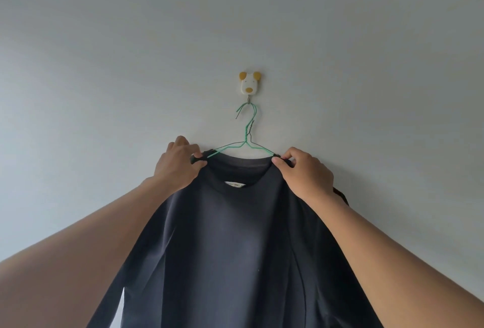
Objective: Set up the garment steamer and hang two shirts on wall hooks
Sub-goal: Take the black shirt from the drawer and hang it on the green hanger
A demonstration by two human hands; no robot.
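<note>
We have only one view, from the camera worn on our head. It faces a plain pale wall [104, 65] nearly square-on and seems angled a little upward, with the hook [249, 84] just above the frame's middle. We stand close: our forearms enter from the two lower corners, the left hand [178, 168] and right hand [305, 173] meet mid-frame, and the shirt [235, 236] fills the lower centre.

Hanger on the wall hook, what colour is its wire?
The hanger is green wire; the head view shows it best.
</note>
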